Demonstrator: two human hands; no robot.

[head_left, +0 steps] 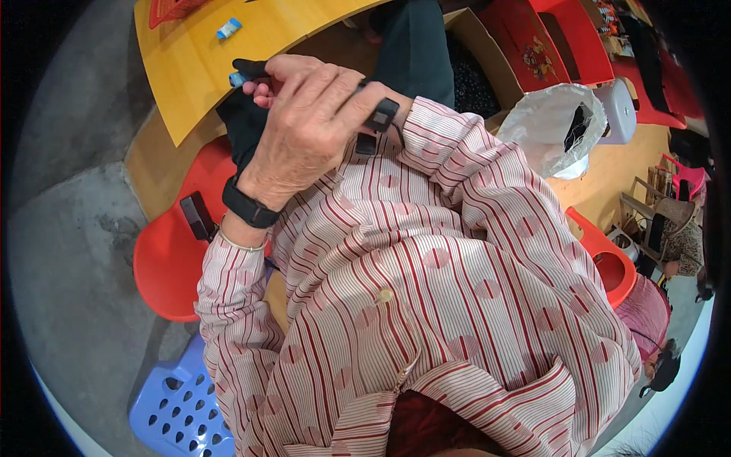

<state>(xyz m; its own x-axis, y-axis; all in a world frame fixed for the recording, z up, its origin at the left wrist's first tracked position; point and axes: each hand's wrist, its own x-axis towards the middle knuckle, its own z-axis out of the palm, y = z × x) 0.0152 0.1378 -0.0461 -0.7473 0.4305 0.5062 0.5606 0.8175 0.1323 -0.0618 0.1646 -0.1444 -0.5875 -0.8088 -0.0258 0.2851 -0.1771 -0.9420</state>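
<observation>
My left hand lies across the back of my right hand, its fingers curled over toward the right wrist. They rest close to a black strap with a small square device there. Most of the right hand is hidden underneath; its fingertips show at the left, closed around a small blue piece. A black covering sits over one of those fingers. Around my left wrist is a black band, with a thin bracelet below it.
Another small blue-and-white piece lies on the yellow table, near a red basket. Red chairs and a blue perforated stool stand at the left. To the right are a cardboard box with dark contents and a white plastic bag.
</observation>
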